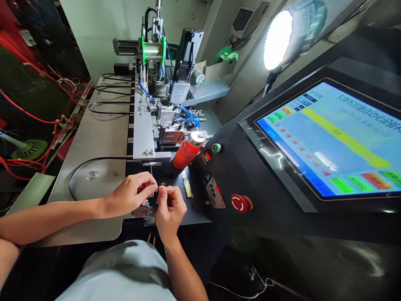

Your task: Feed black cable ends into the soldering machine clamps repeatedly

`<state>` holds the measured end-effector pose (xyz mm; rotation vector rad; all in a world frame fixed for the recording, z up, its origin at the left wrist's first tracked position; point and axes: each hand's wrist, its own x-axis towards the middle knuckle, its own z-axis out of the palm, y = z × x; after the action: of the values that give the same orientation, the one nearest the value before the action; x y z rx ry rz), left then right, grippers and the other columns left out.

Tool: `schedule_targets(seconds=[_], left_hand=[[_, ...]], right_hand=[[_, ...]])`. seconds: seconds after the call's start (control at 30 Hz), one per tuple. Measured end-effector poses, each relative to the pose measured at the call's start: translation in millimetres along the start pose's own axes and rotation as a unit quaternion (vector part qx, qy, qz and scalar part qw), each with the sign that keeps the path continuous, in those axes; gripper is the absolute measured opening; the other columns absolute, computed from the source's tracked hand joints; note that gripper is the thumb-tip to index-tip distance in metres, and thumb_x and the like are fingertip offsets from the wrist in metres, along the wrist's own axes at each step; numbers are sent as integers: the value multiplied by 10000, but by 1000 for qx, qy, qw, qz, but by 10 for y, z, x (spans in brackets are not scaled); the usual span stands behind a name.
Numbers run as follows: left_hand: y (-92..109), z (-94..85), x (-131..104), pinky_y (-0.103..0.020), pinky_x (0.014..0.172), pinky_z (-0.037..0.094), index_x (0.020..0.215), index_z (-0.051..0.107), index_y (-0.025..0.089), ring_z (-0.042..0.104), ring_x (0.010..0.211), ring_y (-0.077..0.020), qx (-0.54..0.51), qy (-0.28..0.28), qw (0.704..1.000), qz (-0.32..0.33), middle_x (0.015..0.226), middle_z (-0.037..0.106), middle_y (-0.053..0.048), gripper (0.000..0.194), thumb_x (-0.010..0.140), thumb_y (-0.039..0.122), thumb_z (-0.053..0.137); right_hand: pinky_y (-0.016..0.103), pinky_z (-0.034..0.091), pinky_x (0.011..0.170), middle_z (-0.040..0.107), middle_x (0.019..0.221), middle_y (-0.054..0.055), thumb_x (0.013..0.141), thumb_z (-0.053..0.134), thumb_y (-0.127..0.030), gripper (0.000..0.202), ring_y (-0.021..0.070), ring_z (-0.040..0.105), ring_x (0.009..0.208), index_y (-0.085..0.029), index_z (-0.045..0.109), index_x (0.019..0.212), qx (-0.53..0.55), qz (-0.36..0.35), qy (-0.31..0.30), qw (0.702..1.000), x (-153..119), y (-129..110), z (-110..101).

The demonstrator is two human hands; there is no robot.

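Note:
My left hand [133,193] reaches in from the left, its thumb and index finger pinched together above a small metal fixture [144,212] at the machine's near end. Close beside it, my right hand [171,207] is also in a pinch, fingers curled, the two sets of fingertips almost touching. Whatever lies between the fingertips is too small to name. A thin black cable [70,177] loops over the metal table [103,125] left of my hands. Just beyond them is the end of a flat metal plate [143,133] with screws.
A red bottle [185,154] stands beyond my right hand. The machine with a wire spool [152,51] rises behind. To the right are a red emergency button [241,203], a touchscreen [332,133] and a bright lamp [278,40]. A small yellowish strip [187,186] lies nearby.

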<state>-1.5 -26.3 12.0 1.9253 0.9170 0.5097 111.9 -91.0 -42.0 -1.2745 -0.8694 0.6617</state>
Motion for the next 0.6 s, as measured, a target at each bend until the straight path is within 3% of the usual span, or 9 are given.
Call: schedule_targets(seconds=[0.1, 0.17, 0.3, 0.6], left_hand=[[-35, -81, 69, -200, 548, 351, 759, 585, 146, 463, 591, -91, 81, 16, 997, 10, 715, 552, -2, 258, 916, 300, 451], [-73, -145, 129, -211, 571, 348, 754, 603, 149, 474, 603, -104, 126, 12, 992, -16, 709, 581, -8, 263, 902, 304, 453], [-149, -225, 212, -223, 582, 338, 753, 644, 157, 489, 581, -119, 170, -36, 981, -89, 648, 610, -4, 281, 878, 327, 459], [-171, -217, 212, -223, 579, 321, 742, 650, 158, 478, 564, -118, 196, -50, 972, -115, 617, 592, 8, 279, 871, 314, 458]], right_hand=[[204, 338, 468, 468, 574, -47, 903, 555, -391, 303, 74, 415, 500, -180, 531, 687, 1, 45, -54, 998, 75, 26, -135], [205, 337, 465, 490, 587, -37, 900, 551, -405, 297, 80, 430, 511, -176, 557, 711, -16, 66, -78, 995, 122, 51, -228], [214, 355, 472, 494, 568, -36, 880, 562, -419, 304, 86, 434, 506, -175, 562, 699, -44, 79, -68, 994, 162, 99, -340], [221, 355, 470, 494, 558, -38, 859, 578, -433, 316, 89, 429, 493, -175, 563, 678, -45, 86, -61, 993, 151, 124, -342]])
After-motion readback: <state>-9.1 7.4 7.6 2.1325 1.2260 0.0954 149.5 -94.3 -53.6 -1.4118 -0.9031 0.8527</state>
